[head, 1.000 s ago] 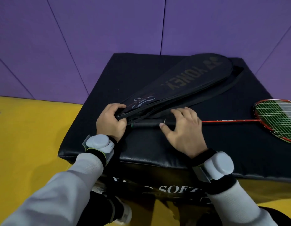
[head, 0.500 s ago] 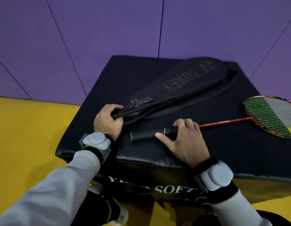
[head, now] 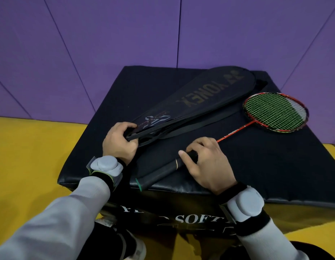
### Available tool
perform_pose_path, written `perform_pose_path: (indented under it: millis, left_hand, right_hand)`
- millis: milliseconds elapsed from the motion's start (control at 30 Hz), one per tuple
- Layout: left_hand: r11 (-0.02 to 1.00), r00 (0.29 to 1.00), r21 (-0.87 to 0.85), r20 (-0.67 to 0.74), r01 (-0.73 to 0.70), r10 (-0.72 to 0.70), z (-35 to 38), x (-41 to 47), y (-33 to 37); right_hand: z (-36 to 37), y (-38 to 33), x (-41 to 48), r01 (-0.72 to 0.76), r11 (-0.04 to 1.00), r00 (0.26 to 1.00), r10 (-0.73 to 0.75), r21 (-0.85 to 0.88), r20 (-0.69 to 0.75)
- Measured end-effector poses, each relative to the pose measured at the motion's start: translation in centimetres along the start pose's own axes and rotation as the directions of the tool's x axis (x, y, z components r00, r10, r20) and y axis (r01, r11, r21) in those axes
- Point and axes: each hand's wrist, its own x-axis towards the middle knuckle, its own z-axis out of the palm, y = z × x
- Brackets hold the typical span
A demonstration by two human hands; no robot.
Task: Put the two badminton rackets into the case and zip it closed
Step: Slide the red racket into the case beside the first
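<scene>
The one visible racket (head: pixel 237 131) has swung toward my case (head: pixel 196 98) on the worktop (head: pixel 275 166); right hand (head: pixel 206 162) grips its handle, left hand (head: pixel 119 143) pinches the case's open end.

Black padded box (head: pixel 256 166), yellow floor (head: pixel 31 156), purple wall (head: pixel 106 44)

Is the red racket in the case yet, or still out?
Out. The red racket lies wholly on the black pad beside the case, with the right hand on its handle.
</scene>
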Motion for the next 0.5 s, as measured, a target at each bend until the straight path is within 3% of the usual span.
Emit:
perform_pose_path:
  millis: [267, 500]
  left_hand:
    - [0.978, 0.987, 0.134, 0.059, -0.159, 0.152, -0.3, -0.3, 0.9]
    - [0.98, 0.989, 0.144, 0.065, -0.139, 0.131, -0.3, -0.3, 1.1]
  right_hand:
    - [-0.8, 1.1, 0.9, -0.219, 0.975, 0.975, 0.22, 0.018, -0.024]
    - [-2.7, 5.0, 2.7, -0.534, 0.834, 0.837, 0.545, 0.138, -0.053]
